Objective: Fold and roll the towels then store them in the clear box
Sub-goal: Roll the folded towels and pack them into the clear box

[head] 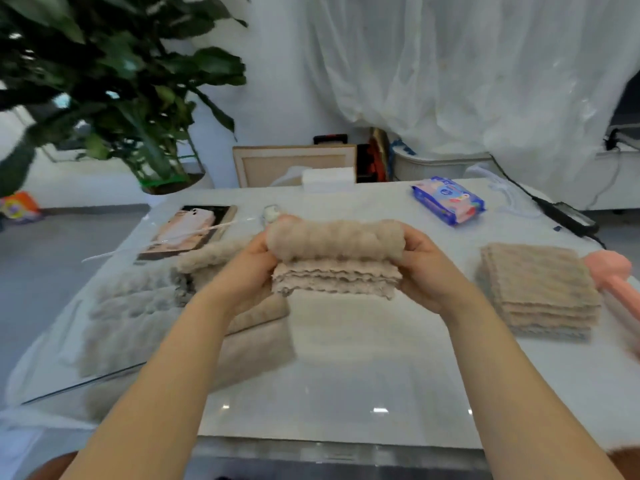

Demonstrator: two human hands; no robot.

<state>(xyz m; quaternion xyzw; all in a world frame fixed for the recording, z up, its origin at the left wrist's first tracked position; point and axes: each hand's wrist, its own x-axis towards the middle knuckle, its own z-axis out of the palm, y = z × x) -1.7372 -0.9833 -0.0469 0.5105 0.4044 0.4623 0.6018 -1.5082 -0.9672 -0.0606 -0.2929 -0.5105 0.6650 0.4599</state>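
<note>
Left hand [250, 268] closed round left end of half-rolled beige towel [334, 258]. Right hand [424, 268] closed round right end. Towel held up above white table [329, 386], roll on top, loose layers hanging below. Clear box [114, 327] just left, more fluffy towels inside. Stack of flat towels [540, 289] on table, off to right. Blue wipes pack [448, 199] far back. Big green plant [114, 84] behind, left.

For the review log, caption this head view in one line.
Both hands, left hand and right hand, roll a beige towel above the white table.
</note>
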